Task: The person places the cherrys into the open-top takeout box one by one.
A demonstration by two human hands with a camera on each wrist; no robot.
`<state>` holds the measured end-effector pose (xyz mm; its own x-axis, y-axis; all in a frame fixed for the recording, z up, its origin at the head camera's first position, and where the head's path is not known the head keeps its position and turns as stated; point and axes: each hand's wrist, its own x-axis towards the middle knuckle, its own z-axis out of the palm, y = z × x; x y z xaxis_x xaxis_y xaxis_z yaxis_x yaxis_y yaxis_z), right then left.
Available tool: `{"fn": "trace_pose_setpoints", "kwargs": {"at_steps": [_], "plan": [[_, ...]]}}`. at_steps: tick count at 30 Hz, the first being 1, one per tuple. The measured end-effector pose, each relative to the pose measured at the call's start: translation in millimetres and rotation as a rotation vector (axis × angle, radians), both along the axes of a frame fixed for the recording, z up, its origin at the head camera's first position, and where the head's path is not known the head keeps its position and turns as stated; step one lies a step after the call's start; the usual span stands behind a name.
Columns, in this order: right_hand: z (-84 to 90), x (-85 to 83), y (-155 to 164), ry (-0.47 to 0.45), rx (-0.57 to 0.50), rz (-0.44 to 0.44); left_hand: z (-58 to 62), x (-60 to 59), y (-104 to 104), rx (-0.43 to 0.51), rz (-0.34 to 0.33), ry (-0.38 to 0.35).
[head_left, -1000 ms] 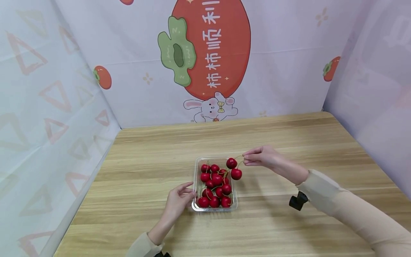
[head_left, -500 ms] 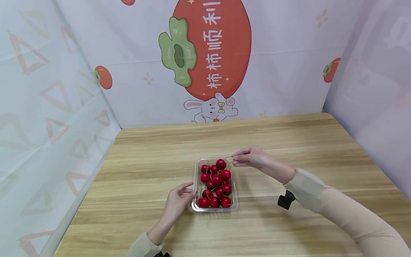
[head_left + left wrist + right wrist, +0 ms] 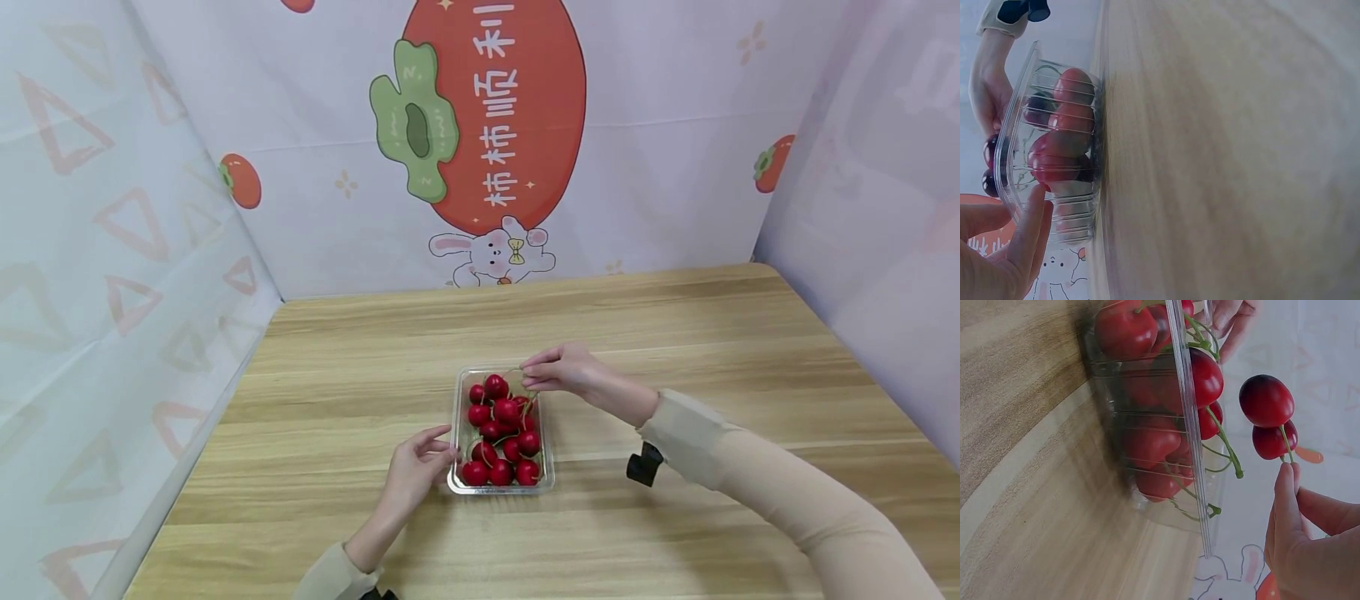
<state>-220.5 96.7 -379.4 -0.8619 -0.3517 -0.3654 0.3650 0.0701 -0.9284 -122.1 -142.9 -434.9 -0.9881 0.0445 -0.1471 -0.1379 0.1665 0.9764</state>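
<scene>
My right hand (image 3: 577, 375) pinches thin green stems between thumb and fingertips. Two dark red cherries (image 3: 1266, 401) hang from those stems, just above the rim of a clear plastic box (image 3: 548, 467). From the head they overlap the heap of cherries (image 3: 501, 472) inside, several with curved green stems. My left hand (image 3: 414, 468) is at the box's left side. In the left wrist view its fairly straight fingers (image 3: 1030, 234) touch the ribbed wall near the rim, with the thumb apart from them. The box sits upright on the table.
The wood-grain table (image 3: 675, 325) ends at a printed cloth backdrop (image 3: 660, 167) behind, and cloth walls stand left and right. A small black device (image 3: 645, 463) sits under the right sleeve.
My right hand has moved left, carrying the two cherries from the box's right edge to over its far half. The left hand and the box stay in place.
</scene>
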Motion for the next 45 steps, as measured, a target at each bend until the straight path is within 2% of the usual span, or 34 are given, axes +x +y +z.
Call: {"fn": "trace_pose_setpoints", "kwargs": {"at_steps": [8, 31, 45], "plan": [[-2.3, -0.9, -11.7, 0.001, 0.046, 0.01, 0.9, 0.6, 0.3, -0.002, 0.003, -0.003], [-4.0, 1.0, -29.0, 0.003, 0.072, 0.021, 0.6, 0.0, 0.6, -0.009, -0.002, 0.002], [-5.8, 3.8, -31.0, -0.002, 0.054, 0.064, 0.2, 0.6, 0.5, 0.0, -0.003, 0.004]]}}
